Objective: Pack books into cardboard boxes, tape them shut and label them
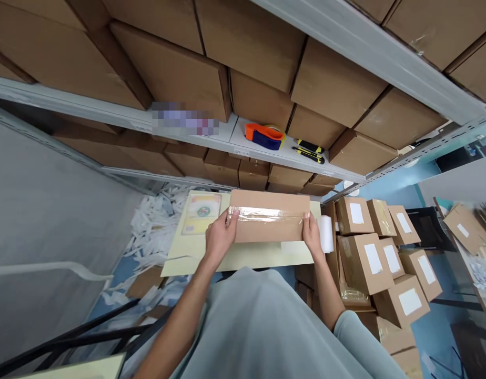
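Between my two hands is a long cardboard box (270,230), its top seam covered with shiny clear tape. My left hand (221,234) grips the left end, thumb on top near the tape. The right end is held by my right hand (312,234), thumb also on the upper face. Under the box lies a pale yellow tabletop (219,258). A printed card or booklet (201,213) with a green emblem rests left of the box. A white roll of labels (325,234) stands just right of my right hand, and a white sheet (292,248) pokes out below the box.
A metal shelf (243,139) ahead carries an orange and blue tape dispenser (264,137), yellow-black utility knives (309,151) and many boxes. Labelled cartons (371,260) are piled at right. White paper strips (148,231) heap at left, beside a grey wall (49,210).
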`<state>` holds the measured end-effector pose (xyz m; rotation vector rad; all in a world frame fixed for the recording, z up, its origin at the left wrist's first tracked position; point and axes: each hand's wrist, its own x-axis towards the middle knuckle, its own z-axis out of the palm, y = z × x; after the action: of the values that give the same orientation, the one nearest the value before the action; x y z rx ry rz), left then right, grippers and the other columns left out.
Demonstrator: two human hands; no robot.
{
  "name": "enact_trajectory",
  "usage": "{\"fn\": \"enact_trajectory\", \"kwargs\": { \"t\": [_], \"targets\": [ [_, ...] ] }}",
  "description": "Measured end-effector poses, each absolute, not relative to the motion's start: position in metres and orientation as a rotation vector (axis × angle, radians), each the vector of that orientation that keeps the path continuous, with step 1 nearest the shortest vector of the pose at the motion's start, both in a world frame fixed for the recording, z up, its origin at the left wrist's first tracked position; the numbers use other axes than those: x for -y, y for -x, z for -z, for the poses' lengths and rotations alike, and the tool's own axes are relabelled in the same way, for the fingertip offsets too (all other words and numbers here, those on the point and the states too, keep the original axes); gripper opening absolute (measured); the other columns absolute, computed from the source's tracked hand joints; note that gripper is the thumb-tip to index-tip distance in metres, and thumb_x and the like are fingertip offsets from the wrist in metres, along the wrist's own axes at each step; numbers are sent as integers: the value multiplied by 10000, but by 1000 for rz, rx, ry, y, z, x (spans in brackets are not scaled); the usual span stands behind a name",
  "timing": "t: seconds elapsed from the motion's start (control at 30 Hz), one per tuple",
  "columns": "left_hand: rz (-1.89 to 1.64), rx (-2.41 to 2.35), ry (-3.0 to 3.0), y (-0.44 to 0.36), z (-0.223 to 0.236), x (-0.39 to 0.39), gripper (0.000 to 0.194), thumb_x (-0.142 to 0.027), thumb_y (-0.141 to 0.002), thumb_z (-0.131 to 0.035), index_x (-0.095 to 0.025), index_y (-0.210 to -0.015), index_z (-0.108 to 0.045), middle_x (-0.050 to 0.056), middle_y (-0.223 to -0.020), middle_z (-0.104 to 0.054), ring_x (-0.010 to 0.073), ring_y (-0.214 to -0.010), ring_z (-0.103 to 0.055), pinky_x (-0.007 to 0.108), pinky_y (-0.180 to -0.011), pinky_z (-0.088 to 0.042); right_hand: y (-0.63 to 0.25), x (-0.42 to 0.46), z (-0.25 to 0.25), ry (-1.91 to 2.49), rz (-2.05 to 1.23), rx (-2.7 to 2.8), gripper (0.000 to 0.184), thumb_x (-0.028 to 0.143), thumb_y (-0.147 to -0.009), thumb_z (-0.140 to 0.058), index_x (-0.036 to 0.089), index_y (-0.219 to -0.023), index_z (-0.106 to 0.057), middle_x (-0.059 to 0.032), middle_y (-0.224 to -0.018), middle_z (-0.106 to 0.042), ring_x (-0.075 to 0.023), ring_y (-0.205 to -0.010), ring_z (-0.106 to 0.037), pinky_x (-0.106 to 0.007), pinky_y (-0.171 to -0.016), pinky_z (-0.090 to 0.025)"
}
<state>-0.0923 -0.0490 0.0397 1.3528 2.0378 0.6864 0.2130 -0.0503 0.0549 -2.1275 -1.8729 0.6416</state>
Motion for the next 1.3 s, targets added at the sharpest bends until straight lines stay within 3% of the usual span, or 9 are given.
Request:
{"fn": "enact_trajectory", "kwargs": {
  "t": [0.2, 0.33, 0.53, 0.73, 0.9, 1.03, 1.13, 1.2, 1.3],
  "targets": [
    [-1015, -1810, -1400, 101, -90, 56, 608, -642, -1093, -469, -206, -1424, -733, 116, -1272, -825, 316, -1132, -754, 367, -950, -574, -220, 72, -114, 1866, -648, 1469, 716, 637, -1155, -317, 168, -1674, -470, -214, -1600, -667, -341, -1497, -633, -481, -1203, -531],
    [-1184, -1625, -1452, 112, -81, 57, 569, -610, -1054, -545, -200, -1405, -724, 128, -1411, -740, 292, -1269, -705, 401, -1082, -598, -232, 80, -115, 1714, -633, 1451, 626, 613, -1099, -481, 211, -1573, -548, -197, -1561, -674, -324, -1443, -658, -506, -1207, -547],
    [-1032, -1655, -1339, 127, 2, 69, 469, -404, -879, -695, -170, -1282, -751, 139, -1373, -698, 251, -1084, -767, 458, -1086, -660, -235, 96, -35, 1752, -845, 1410, 626, 636, -958, -664, 195, -1393, -576, -214, -1413, -710, -310, -1300, -730, -500, -1151, -609],
    [-981, -1665, -1009, 124, 88, 85, 630, -243, -722, -652, -162, -1343, -721, 160, -1426, -695, 302, -1313, -725, 487, -1169, -612, -213, 118, 54, 1813, -1142, 1277, 592, 671, -1024, -539, 175, -1346, -564, -243, -1468, -722, -295, -1381, -713, -435, -1176, -577],
    [-714, -1644, -1020, 136, 127, 90, 694, -185, -589, -617, -198, -1271, -741, 140, -1348, -769, 372, -1431, -666, 484, -1263, -523, -209, 126, 97, 1890, -1311, 1052, 486, 616, -915, -718, 213, -1180, -654, -179, -1286, -816, -318, -1252, -758, -438, -1115, -597],
    [-570, -1530, -1019, 147, 132, 85, 682, -222, -558, -650, -191, -1233, -739, 100, -1143, -830, 412, -1285, -740, 521, -1161, -593, -215, 119, 106, 1899, -1348, 1042, 558, 578, -784, -862, 207, -1168, -701, -165, -1240, -824, -329, -1235, -763, -470, -1102, -608],
    [-543, -1500, -992, 152, 120, 59, 873, -299, -603, -786, -150, -1451, -645, 159, -1377, -785, 393, -1362, -710, 461, -1156, -590, -225, 94, 101, 1912, -1278, 1005, 710, 585, -749, -898, 194, -1315, -720, -197, -1463, -742, -347, -1386, -697, -478, -1174, -571],
    [-619, -1612, -943, 149, 105, 32, 992, -388, -652, -873, -114, -1554, -567, 240, -1578, -662, 407, -1495, -626, 445, -1227, -530, -229, 69, 95, 1913, -1218, 973, 795, 622, -762, -886, 187, -1403, -709, -213, -1605, -650, -362, -1443, -661, -470, -1191, -564],
    [-733, -1711, -873, 140, 81, -4, 961, -503, -732, -890, -104, -1548, -574, 278, -1663, -580, 435, -1593, -528, 470, -1267, -486, -228, 34, 86, 1887, -1215, 976, 856, 687, -774, -867, 157, -1427, -708, -224, -1569, -683, -373, -1411, -685, -468, -1177, -576]
  ]
}}
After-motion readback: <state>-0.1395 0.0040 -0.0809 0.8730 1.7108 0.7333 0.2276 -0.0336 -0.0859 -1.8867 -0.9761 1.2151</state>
